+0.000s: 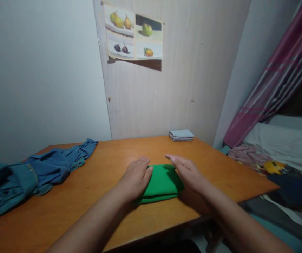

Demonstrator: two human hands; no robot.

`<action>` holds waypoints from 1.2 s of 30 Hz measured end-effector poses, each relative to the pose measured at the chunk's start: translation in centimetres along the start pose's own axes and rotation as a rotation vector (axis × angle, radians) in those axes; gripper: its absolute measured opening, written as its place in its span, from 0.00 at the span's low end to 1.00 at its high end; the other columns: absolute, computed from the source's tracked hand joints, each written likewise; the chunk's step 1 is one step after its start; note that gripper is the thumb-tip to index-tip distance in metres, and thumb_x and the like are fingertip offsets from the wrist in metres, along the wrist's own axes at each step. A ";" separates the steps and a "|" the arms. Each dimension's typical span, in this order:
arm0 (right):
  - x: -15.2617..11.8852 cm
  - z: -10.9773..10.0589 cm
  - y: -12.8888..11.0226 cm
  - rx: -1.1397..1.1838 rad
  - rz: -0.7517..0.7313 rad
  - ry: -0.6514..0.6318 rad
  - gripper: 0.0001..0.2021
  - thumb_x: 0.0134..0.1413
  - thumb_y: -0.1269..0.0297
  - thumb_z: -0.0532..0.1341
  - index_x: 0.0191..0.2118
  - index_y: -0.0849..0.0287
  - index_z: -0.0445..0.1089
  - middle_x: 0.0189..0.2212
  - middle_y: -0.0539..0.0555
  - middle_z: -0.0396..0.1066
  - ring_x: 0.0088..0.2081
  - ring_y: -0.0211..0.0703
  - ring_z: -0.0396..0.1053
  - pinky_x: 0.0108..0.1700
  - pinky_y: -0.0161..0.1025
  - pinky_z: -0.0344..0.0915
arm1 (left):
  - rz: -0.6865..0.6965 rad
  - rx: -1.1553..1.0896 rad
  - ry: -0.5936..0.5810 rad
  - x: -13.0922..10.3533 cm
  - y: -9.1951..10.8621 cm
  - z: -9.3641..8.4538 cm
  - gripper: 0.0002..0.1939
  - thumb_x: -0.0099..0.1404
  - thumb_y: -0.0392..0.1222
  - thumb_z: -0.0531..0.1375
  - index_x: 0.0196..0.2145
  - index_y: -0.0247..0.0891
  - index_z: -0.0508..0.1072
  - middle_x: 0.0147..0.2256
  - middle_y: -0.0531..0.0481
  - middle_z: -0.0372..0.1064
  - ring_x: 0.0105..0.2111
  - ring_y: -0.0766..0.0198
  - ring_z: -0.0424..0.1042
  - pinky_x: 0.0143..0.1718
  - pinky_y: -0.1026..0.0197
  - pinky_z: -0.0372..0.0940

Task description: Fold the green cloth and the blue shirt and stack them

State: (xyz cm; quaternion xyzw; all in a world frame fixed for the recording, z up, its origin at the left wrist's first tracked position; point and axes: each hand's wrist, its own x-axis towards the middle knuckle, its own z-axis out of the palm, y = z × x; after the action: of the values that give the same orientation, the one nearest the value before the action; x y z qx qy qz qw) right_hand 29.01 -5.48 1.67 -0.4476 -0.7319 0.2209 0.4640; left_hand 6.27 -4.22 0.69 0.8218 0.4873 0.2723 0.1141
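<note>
A green cloth (163, 181), folded into a thick, roughly rectangular bundle, lies near the front edge of the table. My left hand (137, 175) rests along its left side, fingers stretched forward and the thumb touching the top. On the other side, my right hand (188, 172) stands edge-on by the cloth's right end, its fingers extended and pointing left over the far corner. Neither hand is closed around the fabric. The undersides of both palms are hidden.
Crumpled blue clothing (53, 165) spreads over the left of the wooden table (109, 218). A folded, checked light-blue cloth (181, 135) sits at the back right. Beyond the right edge is a bed (288, 140) with piled fabrics, beside a pink curtain (267, 84).
</note>
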 end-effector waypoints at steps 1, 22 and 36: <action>0.4 -0.6 0.5 0.022 0.027 0.064 0.26 0.67 0.46 0.51 0.54 0.59 0.75 0.56 0.61 0.72 0.60 0.52 0.68 0.65 0.56 0.57 | -0.005 0.075 -0.049 -0.3 0.1 0.3 0.31 0.73 0.55 0.47 0.65 0.32 0.62 0.67 0.35 0.55 0.68 0.47 0.51 0.68 0.42 0.42; -0.5 2.8 4.4 -0.356 0.132 -0.450 0.33 0.69 0.43 0.41 0.72 0.54 0.46 0.72 0.55 0.41 0.73 0.53 0.34 0.69 0.65 0.27 | -0.058 0.370 -0.145 -3.6 -0.5 2.3 0.39 0.72 0.64 0.43 0.71 0.38 0.49 0.72 0.42 0.36 0.71 0.47 0.37 0.68 0.35 0.39; -0.3 3.2 5.2 -0.197 0.131 -0.233 0.32 0.66 0.49 0.50 0.68 0.66 0.58 0.69 0.64 0.53 0.70 0.53 0.48 0.70 0.50 0.42 | 0.118 0.490 -0.038 -3.3 -0.6 1.9 0.33 0.73 0.61 0.45 0.68 0.41 0.58 0.68 0.40 0.52 0.68 0.45 0.51 0.66 0.28 0.31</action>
State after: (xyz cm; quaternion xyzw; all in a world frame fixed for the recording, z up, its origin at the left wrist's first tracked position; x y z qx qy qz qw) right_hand 28.61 -2.80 -3.80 -0.5091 -0.7681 0.2280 0.3145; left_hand 5.66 -6.61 -2.26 0.8570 0.4876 0.1369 -0.0953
